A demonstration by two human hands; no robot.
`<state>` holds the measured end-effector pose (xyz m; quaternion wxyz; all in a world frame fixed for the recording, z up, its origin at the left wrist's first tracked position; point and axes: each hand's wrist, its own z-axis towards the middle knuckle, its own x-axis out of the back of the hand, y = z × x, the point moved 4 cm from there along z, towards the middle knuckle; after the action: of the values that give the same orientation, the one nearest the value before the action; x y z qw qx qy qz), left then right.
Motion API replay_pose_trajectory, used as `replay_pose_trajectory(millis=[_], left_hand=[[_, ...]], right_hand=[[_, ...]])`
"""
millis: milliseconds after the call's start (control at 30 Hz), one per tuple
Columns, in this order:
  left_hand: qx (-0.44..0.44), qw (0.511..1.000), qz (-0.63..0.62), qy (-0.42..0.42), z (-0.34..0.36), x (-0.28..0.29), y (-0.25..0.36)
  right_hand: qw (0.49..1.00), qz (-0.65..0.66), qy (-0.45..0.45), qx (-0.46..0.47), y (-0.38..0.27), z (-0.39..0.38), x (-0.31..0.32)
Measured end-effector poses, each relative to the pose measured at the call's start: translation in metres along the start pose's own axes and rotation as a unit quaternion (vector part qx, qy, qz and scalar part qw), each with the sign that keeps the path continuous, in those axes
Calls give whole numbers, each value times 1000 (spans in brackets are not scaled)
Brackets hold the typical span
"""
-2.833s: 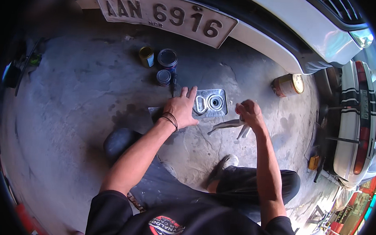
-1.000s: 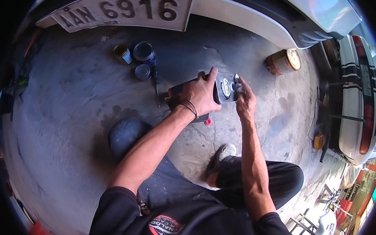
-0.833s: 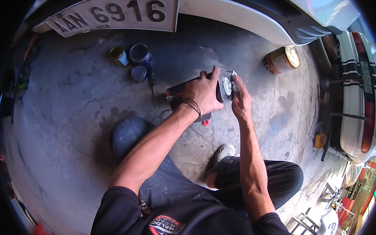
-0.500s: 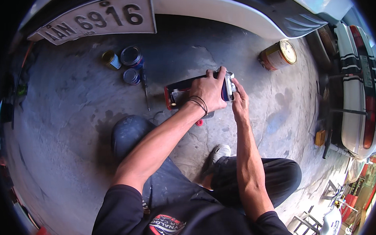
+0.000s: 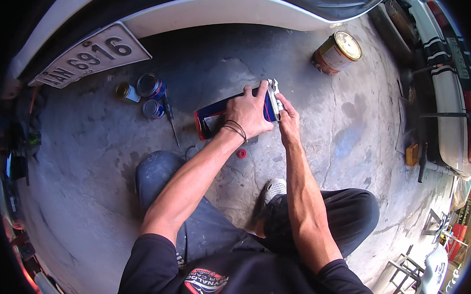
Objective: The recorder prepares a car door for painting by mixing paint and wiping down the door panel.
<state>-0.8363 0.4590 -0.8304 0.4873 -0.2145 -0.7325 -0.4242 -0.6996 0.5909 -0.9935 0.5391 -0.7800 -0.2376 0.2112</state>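
Note:
A dark blue, red-edged rectangular can [image 5: 211, 117] is tilted over on its side above the floor. My left hand [image 5: 246, 111] grips it from above, fingers spread across its body. At the can's silvery top end, my right hand [image 5: 289, 120] has its fingers closed around a small whitish or silvery piece [image 5: 279, 103]; its kind is hard to make out. The can's underside and part of its label are hidden by my left hand. On the concrete just below it lies a small red cap [image 5: 241, 153].
Left of the can stand a blue tin [image 5: 151, 85], a smaller blue tin [image 5: 153, 109] and a yellowish tin [image 5: 126, 92], beside a thin dark tool [image 5: 171, 120]. A large tin [image 5: 338, 52] stands far right. A car bumper [image 5: 225, 11] overhangs the far side.
The view has shifted, so the floor things appear moved slightly left. Both hands stay on the can, which keeps much the same tilt.

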Motion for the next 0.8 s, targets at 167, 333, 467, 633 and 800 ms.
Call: replay_pose_trajectory(millis=[167, 333, 467, 633, 800], left_hand=[[1, 1000, 16, 5, 2, -1, 4], [2, 1000, 7, -10, 10, -5, 9], [5, 1000, 0, -18, 13, -8, 10], [-4, 1000, 15, -11, 15, -5, 11], [7, 1000, -16, -12, 13, -6, 5]], right_hand=[[1000, 3, -2, 11, 0, 1, 2], [1000, 20, -6, 5, 8, 9, 9], [999, 42, -7, 13, 14, 13, 11], [999, 45, -3, 0, 9, 14, 11], [999, 44, -8, 7, 4, 8, 6]])
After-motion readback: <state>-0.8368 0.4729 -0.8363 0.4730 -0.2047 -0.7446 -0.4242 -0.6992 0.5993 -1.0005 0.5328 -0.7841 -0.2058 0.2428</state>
